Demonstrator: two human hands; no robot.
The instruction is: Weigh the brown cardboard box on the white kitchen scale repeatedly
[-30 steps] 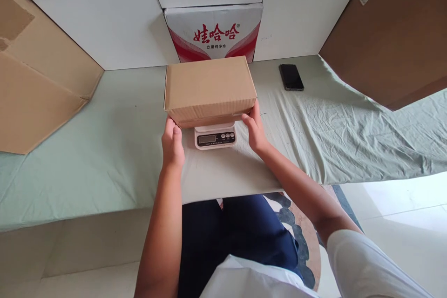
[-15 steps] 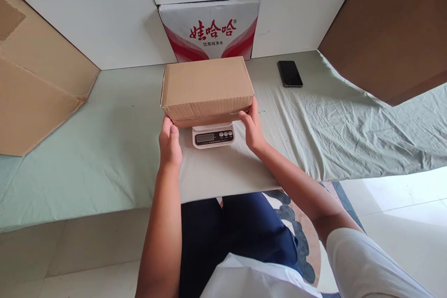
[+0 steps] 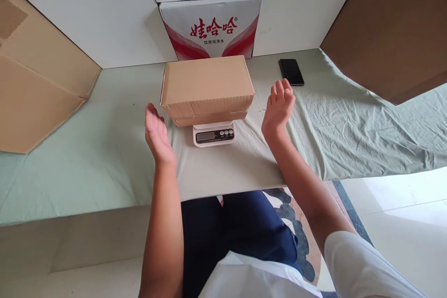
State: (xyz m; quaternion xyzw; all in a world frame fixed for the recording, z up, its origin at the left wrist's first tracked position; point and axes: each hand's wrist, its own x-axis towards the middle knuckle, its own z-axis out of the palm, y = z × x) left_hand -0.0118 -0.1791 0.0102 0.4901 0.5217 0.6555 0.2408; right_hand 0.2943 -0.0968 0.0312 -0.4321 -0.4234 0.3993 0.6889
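White panels back a tabletop [image 3: 104, 149] draped in a pale green sheet, creased toward the right side.

Hidden or unclear: the scale [image 3: 213, 134] is mostly covered by the cardboard box [image 3: 207, 86] resting on it; only its front edge, display and buttons show. The display reading cannot be made out. A printed carton [image 3: 211, 25] stands against the wall behind the box, its lower part concealed by the box. A large brown board [image 3: 394, 32] at upper right is cut off by the frame, as is its label at the top edge. Folded cardboard [image 3: 35, 88] at left is likewise cut off. The box shows a second layer along its lower front edge; whether that is a separate piece cannot be told.

Count: one closed cardboard box, one scale, one printed carton, one dark phone [image 3: 291, 72] lying flat behind and to the right of the box, two hands.

Hands: the left hand [image 3: 157, 134] is open, palm turned inward, just left of the box and clear of it. The right hand [image 3: 278, 107] is open, fingers spread and raised, to the right of the box, also clear. Neither grips anything.

Box position: centred on the scale, mid-tabletop, directly in front of the printed carton.
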